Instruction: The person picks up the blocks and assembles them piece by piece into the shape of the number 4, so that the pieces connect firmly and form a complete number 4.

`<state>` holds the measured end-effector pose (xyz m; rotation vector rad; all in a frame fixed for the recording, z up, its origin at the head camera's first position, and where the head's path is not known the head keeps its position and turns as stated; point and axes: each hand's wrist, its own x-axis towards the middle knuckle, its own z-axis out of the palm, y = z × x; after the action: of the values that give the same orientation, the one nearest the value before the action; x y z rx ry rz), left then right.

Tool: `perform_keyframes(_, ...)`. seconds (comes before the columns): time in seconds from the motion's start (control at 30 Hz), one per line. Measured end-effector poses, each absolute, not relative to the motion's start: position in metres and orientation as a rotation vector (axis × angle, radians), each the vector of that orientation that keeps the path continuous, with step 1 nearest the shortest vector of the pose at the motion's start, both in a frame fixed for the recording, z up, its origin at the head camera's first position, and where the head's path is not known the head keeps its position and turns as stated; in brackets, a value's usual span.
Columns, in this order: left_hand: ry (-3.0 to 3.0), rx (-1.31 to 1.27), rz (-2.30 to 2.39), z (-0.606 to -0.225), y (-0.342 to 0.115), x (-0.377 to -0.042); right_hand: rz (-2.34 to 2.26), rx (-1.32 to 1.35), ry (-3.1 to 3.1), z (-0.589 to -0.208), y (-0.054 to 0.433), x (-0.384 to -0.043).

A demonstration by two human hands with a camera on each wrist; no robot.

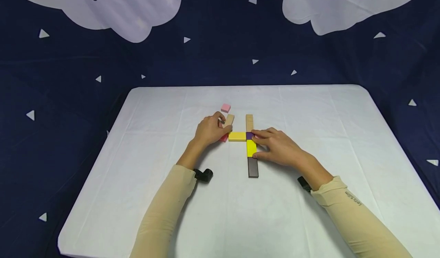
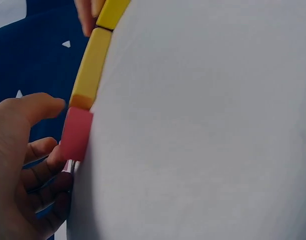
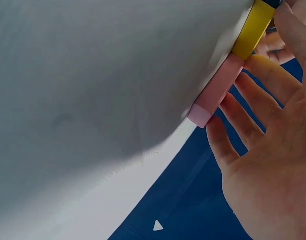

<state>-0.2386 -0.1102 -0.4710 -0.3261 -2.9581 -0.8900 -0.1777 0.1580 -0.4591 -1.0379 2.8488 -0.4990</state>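
My left hand [image 1: 209, 130] curls around the left end of a row of blocks. Its thumb is at the corner of a red block [image 2: 77, 134], whose left end meets the fingers. A slanted natural wood block [image 1: 229, 119] extends away just beyond. From there a yellow block [image 1: 237, 137] runs right to a purple block [image 1: 249, 135]. My right hand [image 1: 280, 147] reaches in with extended fingers at the purple block, its thumb by another yellow block [image 1: 251, 148]. In the right wrist view the fingertips touch a pink block [image 3: 215, 89], mostly hidden by the hand from above.
A second wood block [image 1: 249, 122] continues beyond the purple one, and a dark grey block [image 1: 253, 167] lies at the near end of that column. Behind the left hand is a loose pink block [image 1: 225, 107]. A white cloth covers the table [image 1: 113, 197].
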Motion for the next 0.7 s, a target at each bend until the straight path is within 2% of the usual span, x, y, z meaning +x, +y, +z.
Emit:
perform_keyframes(0.5,-2.887,-0.674,-0.974,-0.473,-0.132,-0.24,-0.495,-1.037,2.844,-0.457,0.159,-0.177)
perform_keyframes(0.7,-2.96,-0.697,-0.913,-0.472,-0.133,-0.235,-0.486,-1.032,2.844,-0.457,0.159,-0.177)
